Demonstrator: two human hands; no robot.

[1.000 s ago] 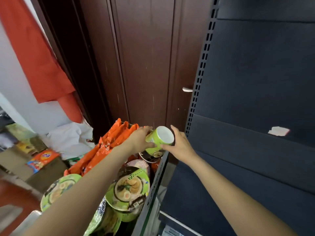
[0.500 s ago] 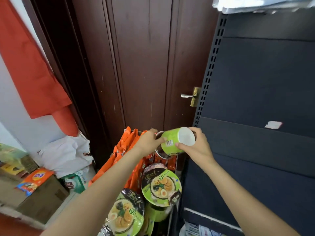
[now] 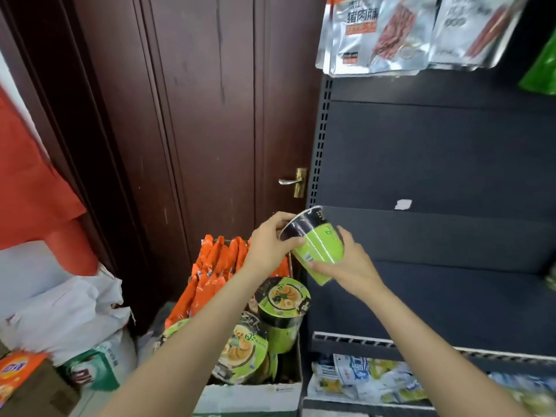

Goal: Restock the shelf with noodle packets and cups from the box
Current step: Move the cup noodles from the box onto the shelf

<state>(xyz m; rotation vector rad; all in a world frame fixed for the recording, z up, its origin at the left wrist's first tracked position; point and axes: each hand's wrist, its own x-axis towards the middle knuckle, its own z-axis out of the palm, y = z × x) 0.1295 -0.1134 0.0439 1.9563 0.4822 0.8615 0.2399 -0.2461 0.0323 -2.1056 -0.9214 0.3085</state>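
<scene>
We have lifted the cup (image 3: 316, 251) clear of the box (image 3: 249, 395) and tipped it nearly upright, lid end now up-left. Our left hand (image 3: 270, 248) grips its dark rim, our right hand (image 3: 346, 266) cradles the green base. It hangs beside the shelf (image 3: 436, 236), ready for placing.

This is looking like a small shop: a dark metal shelving unit (image 3: 436, 182) with a perforated upright is standing at three o'clock, with silver snack packets (image 3: 391, 34) hanging at one o'clock and more packaged goods (image 3: 370, 377) lying on the shelf at five o'clock. At six o'clock an open box (image 3: 249, 395) is holding green noodle cups (image 3: 282, 311) and orange noodle packets (image 3: 216, 272), sitting against a brown wooden door (image 3: 210, 130).
</scene>
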